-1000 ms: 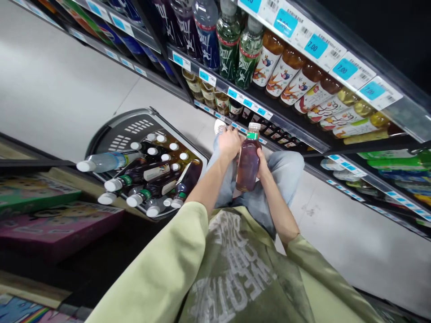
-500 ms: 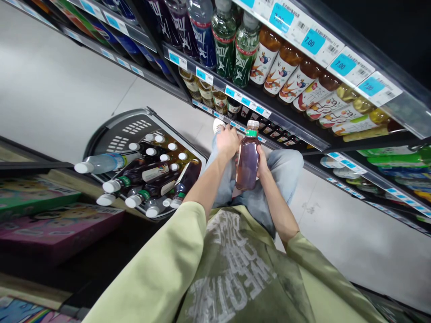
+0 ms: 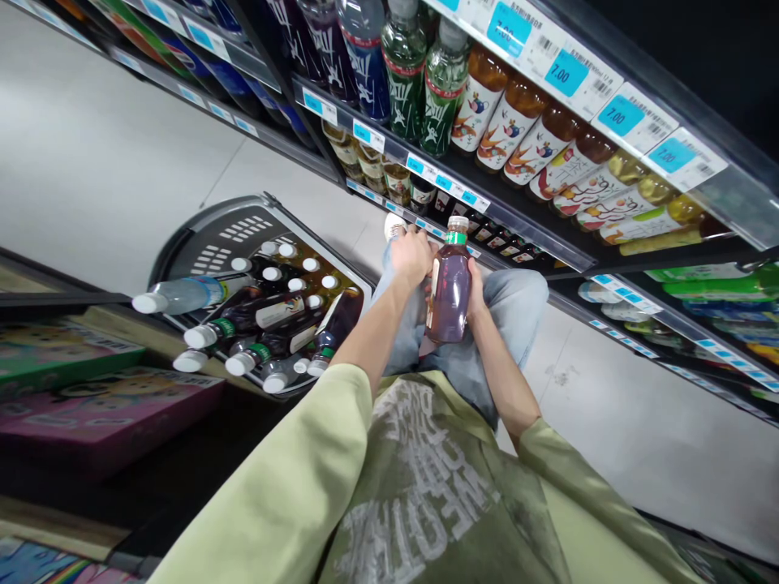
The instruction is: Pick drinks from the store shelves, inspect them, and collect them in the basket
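Glossy, round-shouldered bottle (image 3: 449, 302) in fingers (image 3: 474, 284)

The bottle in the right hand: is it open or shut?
Shut: a pale cap sits on top of the bottle, above its green band. How tight, unclear.

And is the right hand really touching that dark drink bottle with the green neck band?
Touching. The head view shows the right hand holding the dark drink bottle, pressed against its side without a gap.
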The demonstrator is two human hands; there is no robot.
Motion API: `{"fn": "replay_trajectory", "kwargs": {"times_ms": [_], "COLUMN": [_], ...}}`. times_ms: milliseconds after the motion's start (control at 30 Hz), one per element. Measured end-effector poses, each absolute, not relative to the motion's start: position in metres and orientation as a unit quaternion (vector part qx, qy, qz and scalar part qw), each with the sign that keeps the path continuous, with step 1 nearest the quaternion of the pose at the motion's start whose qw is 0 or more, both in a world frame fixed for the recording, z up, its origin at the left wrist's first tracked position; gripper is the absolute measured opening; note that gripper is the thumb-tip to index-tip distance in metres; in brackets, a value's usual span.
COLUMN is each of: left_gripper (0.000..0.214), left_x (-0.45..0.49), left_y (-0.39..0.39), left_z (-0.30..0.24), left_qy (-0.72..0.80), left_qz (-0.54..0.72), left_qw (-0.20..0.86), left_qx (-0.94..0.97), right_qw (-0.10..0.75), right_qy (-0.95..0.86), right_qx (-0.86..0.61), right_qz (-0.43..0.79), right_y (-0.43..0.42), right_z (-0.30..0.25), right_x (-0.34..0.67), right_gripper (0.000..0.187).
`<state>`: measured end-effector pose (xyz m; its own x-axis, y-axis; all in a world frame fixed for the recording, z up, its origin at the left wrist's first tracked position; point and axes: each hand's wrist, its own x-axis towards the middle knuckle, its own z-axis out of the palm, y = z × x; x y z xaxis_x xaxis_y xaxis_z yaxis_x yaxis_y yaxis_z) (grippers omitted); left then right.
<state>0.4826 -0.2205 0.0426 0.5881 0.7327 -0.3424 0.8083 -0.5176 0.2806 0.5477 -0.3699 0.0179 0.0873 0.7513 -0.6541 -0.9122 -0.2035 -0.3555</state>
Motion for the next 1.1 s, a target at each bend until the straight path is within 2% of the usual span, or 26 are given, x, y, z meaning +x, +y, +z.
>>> {"fn": "replay_trajectory", "kwargs": {"times_ms": [300, 600, 867, 1100], "left_gripper": [0.042, 0.046, 0.046, 0.045], "left_x": [0.483, 0.486, 0.486, 0.483], "left_y": [-0.221, -0.223, -0.221, -0.221], "left_z": [0.047, 0.052, 0.048, 0.055], "left_qy": [0.448, 0.438, 0.444, 0.433], "left_qz": [-0.098, -0.106, -0.102, -0.113], "left_qw": [0.212, 0.223, 0.226, 0.225], "left_qx": [0.863, 0.865, 0.861, 0.866], "right_qw": [0.614, 0.651, 0.661, 0.64], "right_qy": [0.094, 0.081, 0.08, 0.093], "right_qx": [-0.39, -0.384, -0.374, -0.376], "right_qz": [0.68, 0.65, 0.646, 0.664], "right_y": [-0.372, -0.377, -0.385, -0.38], "right_z": [0.015, 0.045, 0.051, 0.036], "right_x": [0.549, 0.539, 0.544, 0.537], "right_gripper": [0.079, 0.086, 0.059, 0.054]}}
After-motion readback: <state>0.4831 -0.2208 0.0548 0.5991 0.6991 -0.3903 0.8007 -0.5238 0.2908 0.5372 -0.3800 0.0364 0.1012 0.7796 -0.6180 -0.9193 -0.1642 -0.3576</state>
